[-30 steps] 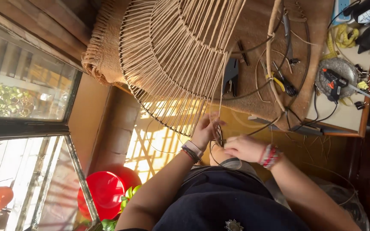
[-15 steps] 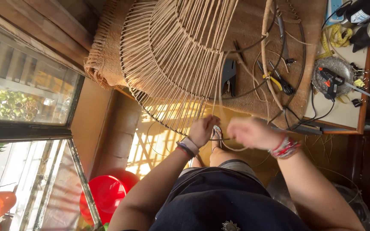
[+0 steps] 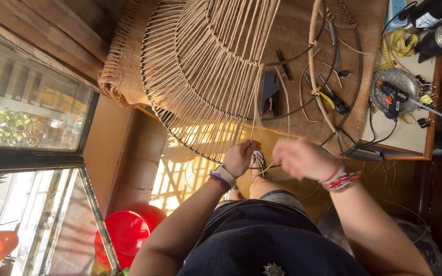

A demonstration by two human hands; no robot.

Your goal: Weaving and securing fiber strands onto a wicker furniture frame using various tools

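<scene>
left hand (image 3: 241, 157) — pinching rope strands (image 3: 216, 102) | right hand (image 3: 297, 158) — blurred, beside

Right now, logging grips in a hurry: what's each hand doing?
Left hand: closed on the cord strands at the wire frame.
Right hand: blurred, cannot tell.

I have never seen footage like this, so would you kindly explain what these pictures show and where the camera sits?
There is no machine here: a person works with two bare hands, filmed by one camera worn on their head, looking down. The left hand grips the dark rim of a large round wire frame wound with pale cord. The right hand, blurred, is at a thin pale cord strand; whether it pinches it is unclear. The frame lies on a brown woven mat, beside a black clamp tool and yellow-handled pliers. A black glue gun lies on the white table.
</scene>
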